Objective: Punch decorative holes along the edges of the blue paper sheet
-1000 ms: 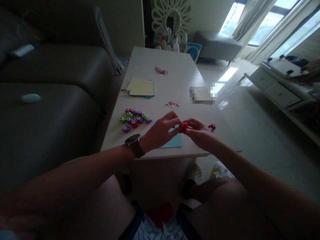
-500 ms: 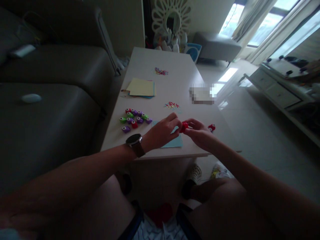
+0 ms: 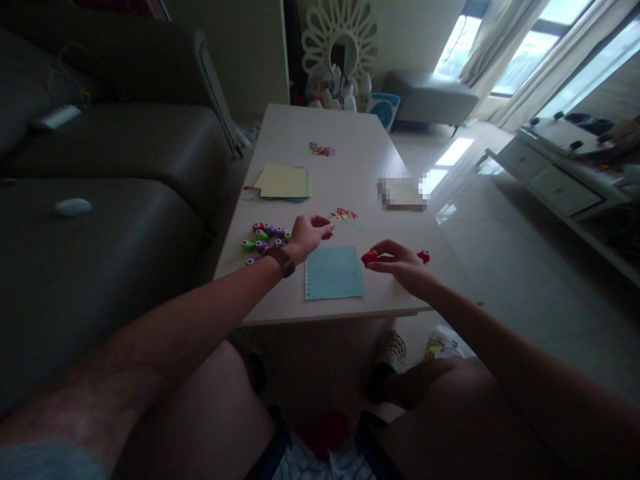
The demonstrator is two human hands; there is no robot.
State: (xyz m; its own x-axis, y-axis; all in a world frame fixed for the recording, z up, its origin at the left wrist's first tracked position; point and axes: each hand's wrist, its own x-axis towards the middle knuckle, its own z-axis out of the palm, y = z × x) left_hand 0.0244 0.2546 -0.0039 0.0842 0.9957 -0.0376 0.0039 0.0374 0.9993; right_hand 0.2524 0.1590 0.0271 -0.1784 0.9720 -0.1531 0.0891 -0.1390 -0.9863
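Observation:
My right hand (image 3: 400,263) pinches a small red punch (image 3: 369,257) just above the white table (image 3: 350,147), to the right of a light blue sheet of paper (image 3: 333,272). My left hand (image 3: 307,233) hovers over the table with its fingers loosely curled and nothing visible in them, close to a cluster of several small purple, green and red punches (image 3: 265,237). A second red punch (image 3: 423,255) lies just beyond my right hand. A small heap of coloured paper bits (image 3: 343,215) sits ahead of my left hand.
A stack of yellow and blue paper (image 3: 283,182) and another heap of paper bits (image 3: 321,149) lie farther up the table. A dark sofa (image 3: 110,200) runs along the left. A grey stool (image 3: 430,99) and a white cabinet (image 3: 565,187) stand to the right.
My left hand has let go of the red punch and moved left toward the punch cluster. My right hand keeps the red punch, lowered beside the now uncovered blue sheet.

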